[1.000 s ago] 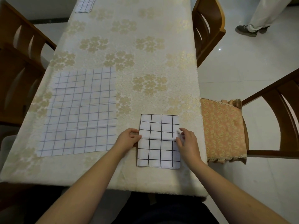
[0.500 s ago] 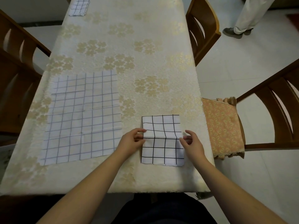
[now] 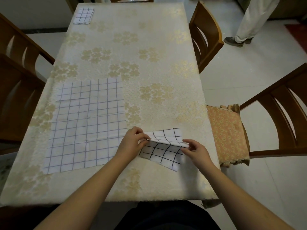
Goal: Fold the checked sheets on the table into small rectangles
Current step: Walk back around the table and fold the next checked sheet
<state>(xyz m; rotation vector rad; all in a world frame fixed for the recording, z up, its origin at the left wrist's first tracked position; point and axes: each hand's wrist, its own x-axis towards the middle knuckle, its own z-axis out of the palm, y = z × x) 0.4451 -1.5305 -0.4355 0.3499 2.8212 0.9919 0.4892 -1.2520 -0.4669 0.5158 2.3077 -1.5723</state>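
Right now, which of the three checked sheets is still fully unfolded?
The large pale-lined sheet lying flat at table left. The bold black-lined sheet is mid-fold in both hands; the small sheet at the far corner is already folded.

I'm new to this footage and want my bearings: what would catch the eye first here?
First, the two hands at the near edge of the table: the left hand and right hand pinch the sides of a small black-checked sheet, its middle lifted into a ridge. Left of it a large checked sheet lies spread flat, and a small folded one sits at the far left corner.
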